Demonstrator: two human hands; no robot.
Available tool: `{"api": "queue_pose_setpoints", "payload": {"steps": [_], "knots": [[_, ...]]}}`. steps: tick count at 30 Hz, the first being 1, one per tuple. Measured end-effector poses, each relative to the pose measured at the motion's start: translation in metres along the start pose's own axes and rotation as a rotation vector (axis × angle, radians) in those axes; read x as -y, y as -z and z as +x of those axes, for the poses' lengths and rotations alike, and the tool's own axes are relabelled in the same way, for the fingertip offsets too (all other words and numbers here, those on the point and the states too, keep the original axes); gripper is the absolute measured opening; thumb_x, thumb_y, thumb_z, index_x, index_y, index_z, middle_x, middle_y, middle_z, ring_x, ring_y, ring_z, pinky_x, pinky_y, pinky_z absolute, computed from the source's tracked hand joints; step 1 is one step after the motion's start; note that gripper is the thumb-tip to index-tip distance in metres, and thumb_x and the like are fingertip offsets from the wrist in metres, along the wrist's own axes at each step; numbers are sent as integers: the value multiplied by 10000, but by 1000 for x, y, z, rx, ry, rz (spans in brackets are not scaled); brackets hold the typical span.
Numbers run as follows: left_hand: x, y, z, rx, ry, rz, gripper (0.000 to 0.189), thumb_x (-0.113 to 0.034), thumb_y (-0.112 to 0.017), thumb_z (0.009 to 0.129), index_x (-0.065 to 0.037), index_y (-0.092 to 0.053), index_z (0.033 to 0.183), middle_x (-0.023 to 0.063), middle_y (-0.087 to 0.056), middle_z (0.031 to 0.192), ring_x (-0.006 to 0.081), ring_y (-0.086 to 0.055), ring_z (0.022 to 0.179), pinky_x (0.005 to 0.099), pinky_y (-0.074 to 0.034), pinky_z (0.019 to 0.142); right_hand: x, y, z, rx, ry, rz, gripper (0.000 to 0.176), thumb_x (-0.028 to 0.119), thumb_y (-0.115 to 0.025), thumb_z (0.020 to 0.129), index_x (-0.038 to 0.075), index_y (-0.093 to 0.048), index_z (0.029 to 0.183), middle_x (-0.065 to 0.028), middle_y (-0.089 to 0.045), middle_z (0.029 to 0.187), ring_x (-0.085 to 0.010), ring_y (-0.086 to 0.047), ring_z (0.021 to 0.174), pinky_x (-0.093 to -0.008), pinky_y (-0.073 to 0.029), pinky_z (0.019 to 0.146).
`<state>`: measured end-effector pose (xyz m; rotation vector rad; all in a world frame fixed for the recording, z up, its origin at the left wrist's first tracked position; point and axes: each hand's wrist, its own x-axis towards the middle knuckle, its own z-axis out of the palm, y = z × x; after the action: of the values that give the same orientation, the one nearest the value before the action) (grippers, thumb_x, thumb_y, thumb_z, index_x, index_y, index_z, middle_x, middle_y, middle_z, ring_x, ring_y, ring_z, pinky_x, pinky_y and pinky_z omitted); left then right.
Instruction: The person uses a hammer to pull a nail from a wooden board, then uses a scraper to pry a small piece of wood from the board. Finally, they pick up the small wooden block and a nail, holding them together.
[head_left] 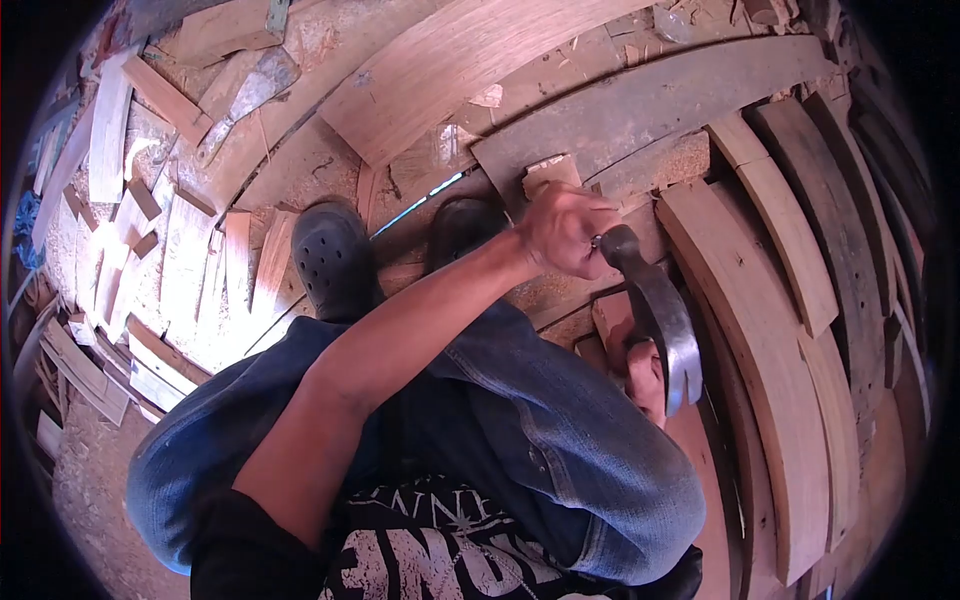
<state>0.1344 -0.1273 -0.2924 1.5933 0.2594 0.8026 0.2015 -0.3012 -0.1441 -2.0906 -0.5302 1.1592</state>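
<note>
My left hand [570, 232] reaches across my body with its fingers closed. A nail [596, 242] appears to stick out of its grip, only its small dark end showing. Right by that end is the striking face of a claw hammer [660, 315], its forked claw pointing back toward me. Behind the hammer's head, my right hand [646, 380] is wrapped round the handle, which is mostly hidden. A small wood block [551, 172] shows just beyond my left fingers. Under the hammer lies another piece of wood [612, 318], partly covered.
Long curved boards [755, 370] are stacked on the right. Beyond my hands lie a wide curved plank [650, 105] and a lighter board [450, 75]. Wood offcuts [130, 235] litter the sunlit left side. My clogs [333, 258] rest on the boards between.
</note>
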Motion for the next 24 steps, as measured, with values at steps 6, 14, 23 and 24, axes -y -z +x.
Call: {"api": "queue_pose_setpoints", "payload": {"steps": [6,14,23,24], "knots": [[-1,6,2,-38,44,-151,256,-100,-670,699,-50,-445,588,82,-447,563,268,-489,489,372,-398,479,30,-12,13,104,-45,-38,147,139,-665,811,25,-574,799,-30,-557,671,-122,-539,592,-287,-395,524],[4,7,6,-113,81,-105,286,-223,-713,737,-47,-523,618,90,-500,564,266,-532,507,347,-418,487,12,-20,23,86,81,6,165,106,-657,815,-5,-568,732,-65,-587,636,-117,-535,550,-275,-377,465],[0,9,11,-141,88,-91,284,-93,-652,717,-36,-425,556,110,-430,530,264,-455,437,374,-370,439,3,-15,36,154,229,-224,274,233,-615,901,18,-580,735,-3,-525,575,-99,-499,484,-286,-394,458],[-3,11,11,-105,178,-164,306,-80,-644,711,-33,-392,543,113,-403,516,276,-439,426,381,-358,431,31,-18,34,179,115,-57,162,87,-602,868,5,-570,733,-7,-529,569,-100,-505,485,-293,-403,482]]}}
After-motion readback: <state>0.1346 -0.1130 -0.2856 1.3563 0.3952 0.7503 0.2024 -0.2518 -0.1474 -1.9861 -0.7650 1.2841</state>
